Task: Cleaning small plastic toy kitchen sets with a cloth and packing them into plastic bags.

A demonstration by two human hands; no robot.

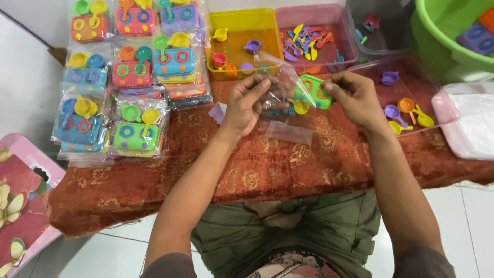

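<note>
Head view: left hand [246,103] pinches the clear plastic bag [280,85] open over the rust-red cloth [267,164]. Right hand [355,95] clamps the green toy stove [315,90], half inside the bag mouth. Packed toy sets [128,77] stacked left; yellow tray [242,20] and pink tray [314,15] of small utensils behind.

A low desk [288,164] stands draped in a rust-orange cloth [154,190] with a gold pattern. Beneath it the floor [103,257] is pale, glossy tile. A white wall [25,77] rises well left of the fingers, and a pink flowered box [20,201] stands on the floor there. The light is soft and even.
</note>
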